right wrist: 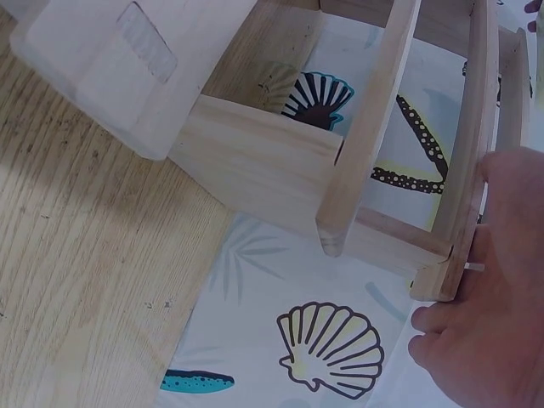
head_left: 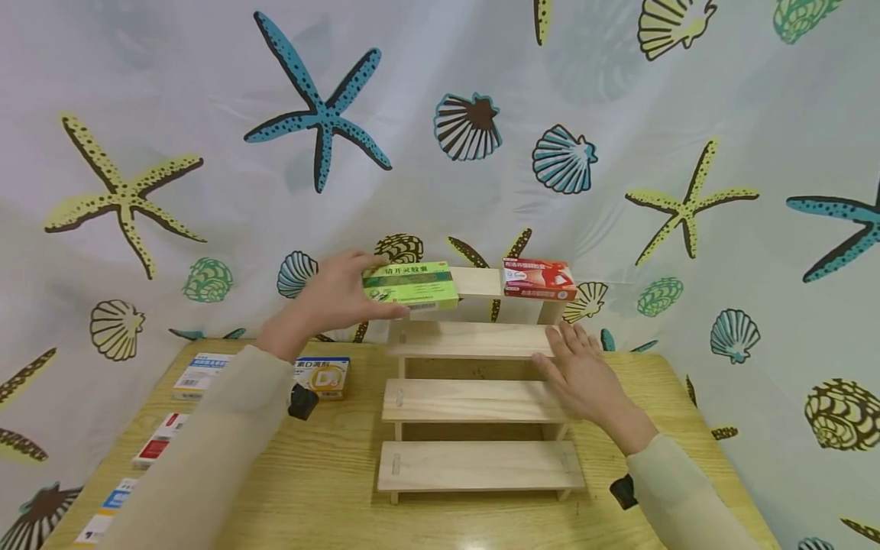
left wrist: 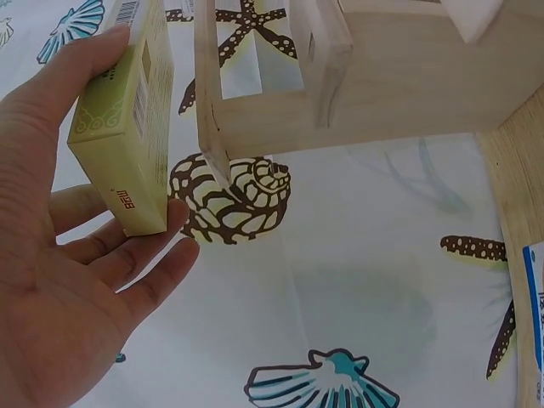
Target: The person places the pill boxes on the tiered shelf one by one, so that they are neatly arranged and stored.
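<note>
Cream sleeves (head_left: pixel 213 443) reach in from the lower corners over a wooden table (head_left: pixel 309 473). Nearest, on the left, small medicine boxes (head_left: pixel 158 441) lie flat near the table's edge, apparently set aside there to leave the middle for the rack. A yellow-and-white box (head_left: pixel 331 378) lies just past the left forearm, partly hidden by it.

Mid-table stands a pale stepped rack (head_left: pixel 481 467), each board higher than the one before it, presumably so that things at the back show over the front. The right hand (head_left: pixel 587 378) rests at the right end of the second-highest board, fingers extended and slightly spread, thumb apart from them; it holds no box and probably steadies the wood. How hard it presses, I cannot tell.

Farther back, the left hand (head_left: pixel 337 294) pinches a green box (head_left: pixel 412 284), thumb at the near edge and fingers at the far one, parted by the box's width. That grip leaves most of the printed face uncovered. The box is at the top board's left end; whether it bears fully on the wood is unclear. A red box (head_left: pixel 539 279) sits at the right end, bare wood between them. Behind hangs a pale cloth (head_left: pixel 419 206) patterned with starfish and shells.
</note>
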`<action>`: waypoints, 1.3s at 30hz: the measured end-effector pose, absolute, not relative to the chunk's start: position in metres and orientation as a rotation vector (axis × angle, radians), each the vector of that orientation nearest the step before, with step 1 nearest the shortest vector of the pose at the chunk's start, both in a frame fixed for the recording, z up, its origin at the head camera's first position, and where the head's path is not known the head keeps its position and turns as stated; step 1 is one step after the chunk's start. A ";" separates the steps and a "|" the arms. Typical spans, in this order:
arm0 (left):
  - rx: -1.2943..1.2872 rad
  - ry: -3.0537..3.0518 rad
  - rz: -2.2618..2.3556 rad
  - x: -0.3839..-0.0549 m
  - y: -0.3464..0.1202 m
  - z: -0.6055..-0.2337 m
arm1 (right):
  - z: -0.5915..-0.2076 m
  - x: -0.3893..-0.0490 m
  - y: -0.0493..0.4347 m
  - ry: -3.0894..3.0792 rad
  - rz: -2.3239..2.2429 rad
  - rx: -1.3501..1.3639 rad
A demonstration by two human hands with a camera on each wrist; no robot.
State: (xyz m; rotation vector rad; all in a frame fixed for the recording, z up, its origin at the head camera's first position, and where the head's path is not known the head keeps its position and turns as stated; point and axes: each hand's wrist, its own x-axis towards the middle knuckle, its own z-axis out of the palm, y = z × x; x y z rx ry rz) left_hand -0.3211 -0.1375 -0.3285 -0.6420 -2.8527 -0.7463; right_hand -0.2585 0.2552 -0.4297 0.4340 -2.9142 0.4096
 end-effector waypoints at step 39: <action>-0.668 -2.913 -0.856 -0.366 -0.077 -0.330 | -0.431 -0.261 0.255 -2.925 0.451 0.415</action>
